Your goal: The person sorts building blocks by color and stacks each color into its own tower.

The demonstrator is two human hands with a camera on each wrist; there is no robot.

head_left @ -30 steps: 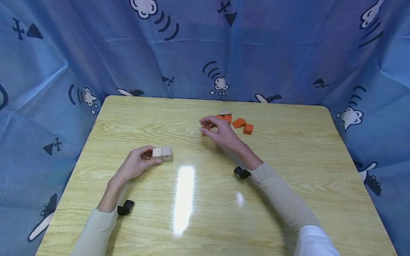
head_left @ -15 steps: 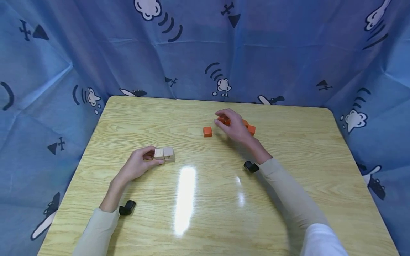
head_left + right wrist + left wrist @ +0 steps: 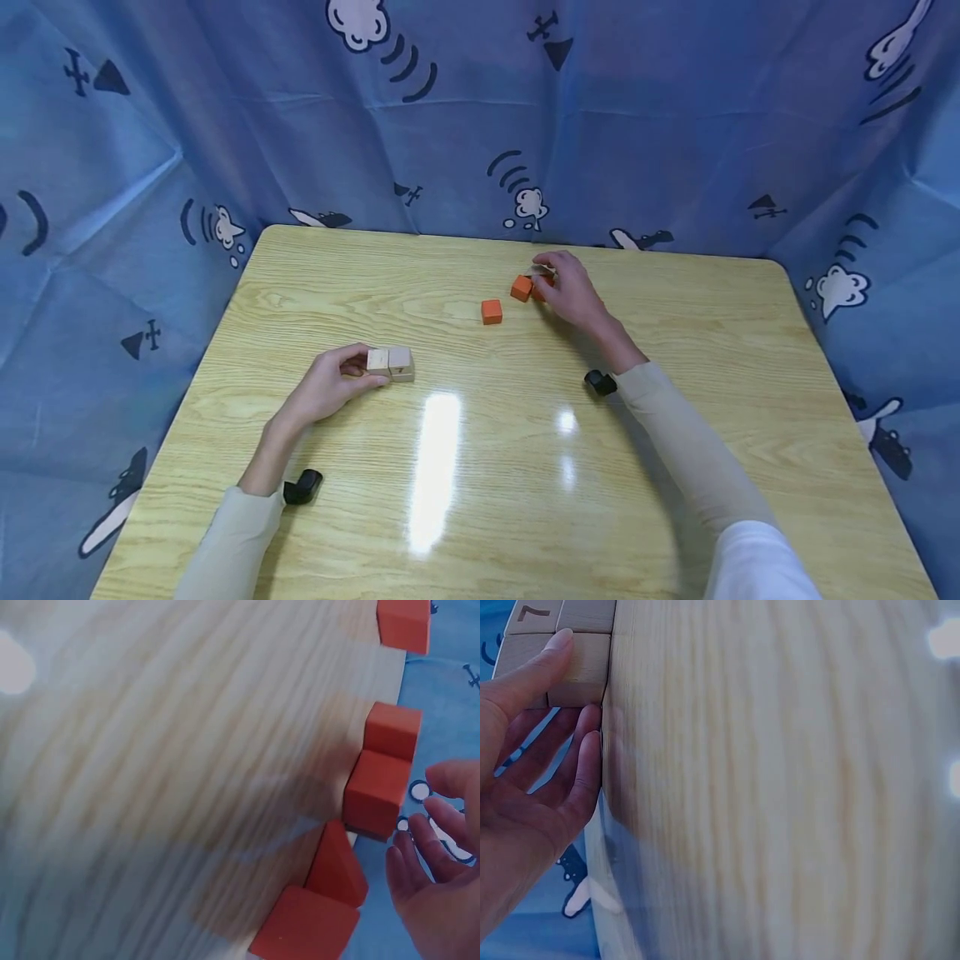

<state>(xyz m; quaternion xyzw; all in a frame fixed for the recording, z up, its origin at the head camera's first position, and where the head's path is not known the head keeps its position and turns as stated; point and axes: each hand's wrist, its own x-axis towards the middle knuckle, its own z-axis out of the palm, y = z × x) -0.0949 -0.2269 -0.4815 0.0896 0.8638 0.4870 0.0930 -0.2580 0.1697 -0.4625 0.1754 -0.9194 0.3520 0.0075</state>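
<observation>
Several pale wooden cubes (image 3: 398, 360), left hand (image 3: 324, 387) pinching: oversqueezing may misalign. Right hand (image 3: 573, 293), fingers apart: sweep could scatter orange-red cubes (image 3: 521, 288).

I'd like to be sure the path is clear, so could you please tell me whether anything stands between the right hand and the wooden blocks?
Yes: along the table, the lone orange block lies roughly on the straight line from the right hand to the wooden blocks. Another orange block sits nearer the hand.
</observation>
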